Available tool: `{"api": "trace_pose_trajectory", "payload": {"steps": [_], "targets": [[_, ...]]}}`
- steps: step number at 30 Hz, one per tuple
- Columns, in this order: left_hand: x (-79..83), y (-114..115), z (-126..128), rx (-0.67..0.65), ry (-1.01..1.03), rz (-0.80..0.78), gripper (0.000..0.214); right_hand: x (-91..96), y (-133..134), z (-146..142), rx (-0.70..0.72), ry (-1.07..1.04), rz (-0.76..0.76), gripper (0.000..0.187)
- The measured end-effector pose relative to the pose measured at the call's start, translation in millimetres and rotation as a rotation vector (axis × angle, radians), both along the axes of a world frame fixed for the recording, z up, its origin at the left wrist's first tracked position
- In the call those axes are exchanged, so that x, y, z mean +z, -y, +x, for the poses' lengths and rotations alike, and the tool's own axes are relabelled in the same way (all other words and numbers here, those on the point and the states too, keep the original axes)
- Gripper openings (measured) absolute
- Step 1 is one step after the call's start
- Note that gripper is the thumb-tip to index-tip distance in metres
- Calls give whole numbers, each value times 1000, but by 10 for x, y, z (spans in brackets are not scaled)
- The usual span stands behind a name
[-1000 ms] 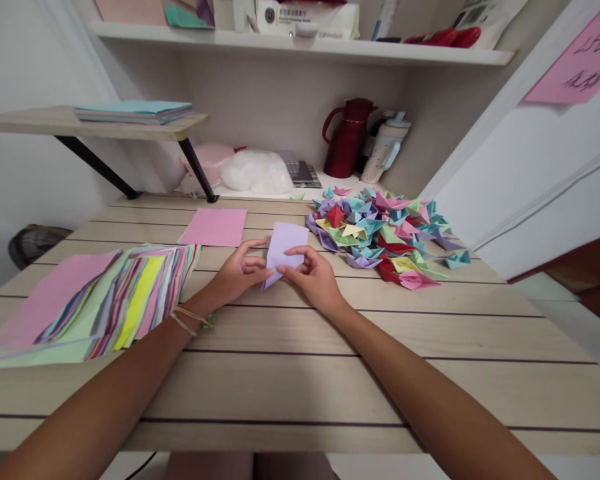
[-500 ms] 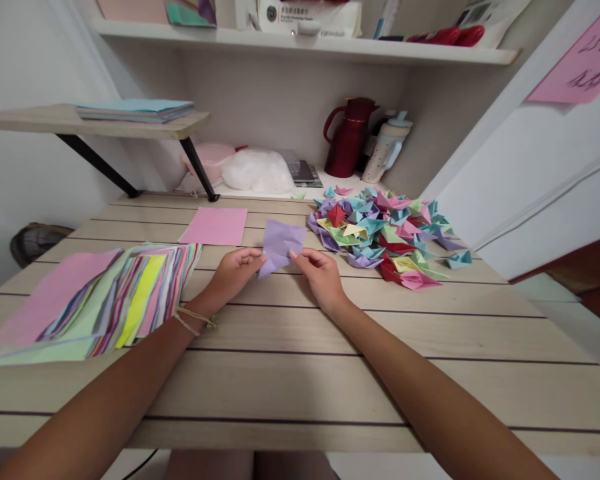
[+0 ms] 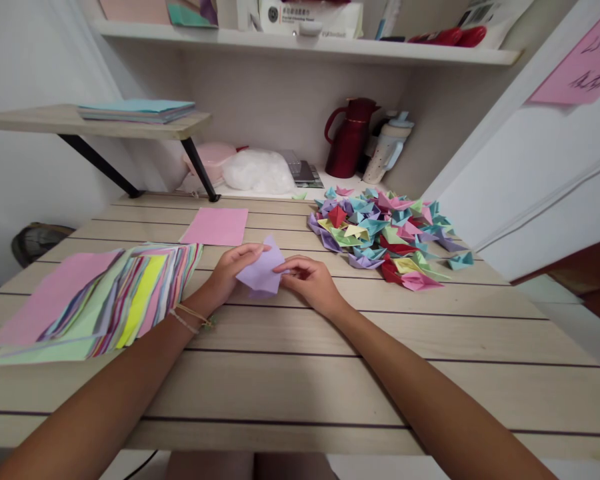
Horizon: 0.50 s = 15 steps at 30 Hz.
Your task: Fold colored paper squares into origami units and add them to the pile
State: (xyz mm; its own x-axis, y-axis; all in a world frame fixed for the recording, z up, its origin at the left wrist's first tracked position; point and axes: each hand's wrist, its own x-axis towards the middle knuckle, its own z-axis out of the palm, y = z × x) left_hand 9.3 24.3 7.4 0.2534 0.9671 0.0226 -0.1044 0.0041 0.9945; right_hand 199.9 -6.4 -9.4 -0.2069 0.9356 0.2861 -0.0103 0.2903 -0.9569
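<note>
A lilac paper square (image 3: pixel 263 272), partly folded, lies between my two hands just above the wooden table (image 3: pixel 300 380). My left hand (image 3: pixel 230 270) grips its left side with fingers curled round the edge. My right hand (image 3: pixel 307 280) pinches its right side, fingertips pressed onto the paper. To the left lies a fanned stack of coloured paper sheets (image 3: pixel 95 297). A single pink sheet (image 3: pixel 215 227) lies farther back. A heap of folded paper shapes (image 3: pixel 385 233) in several colours sits to the right.
At the back stand a dark red jug (image 3: pixel 349 137), a pale bottle (image 3: pixel 387 148), a white plastic bag (image 3: pixel 259 171) and a pink bowl (image 3: pixel 210 160). A small side shelf (image 3: pixel 95 123) holds paper. A white wall panel (image 3: pixel 530 167) bounds the right side.
The lilac paper was held up and unfolded wider, then came down toward the table and is now folded into a smaller pointed shape between both hands.
</note>
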Motion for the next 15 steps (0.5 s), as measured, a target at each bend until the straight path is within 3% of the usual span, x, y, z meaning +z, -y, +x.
{"api": "trace_pose_trajectory", "payload": {"steps": [4,7,11,15], "targets": [[19,7,-20,-134,23,-29,47,7,8,4,64,125,79,25],[25,-14,-45,-218,48,-33,63,14,14,1,89,146,56,25],[5,-68,-100,-327,-6,-63,73,-1,-3,2,22,136,-22,24],[17,-64,-112,-367,-33,-17,68,-49,-34,4,-66,97,-88,32]]}}
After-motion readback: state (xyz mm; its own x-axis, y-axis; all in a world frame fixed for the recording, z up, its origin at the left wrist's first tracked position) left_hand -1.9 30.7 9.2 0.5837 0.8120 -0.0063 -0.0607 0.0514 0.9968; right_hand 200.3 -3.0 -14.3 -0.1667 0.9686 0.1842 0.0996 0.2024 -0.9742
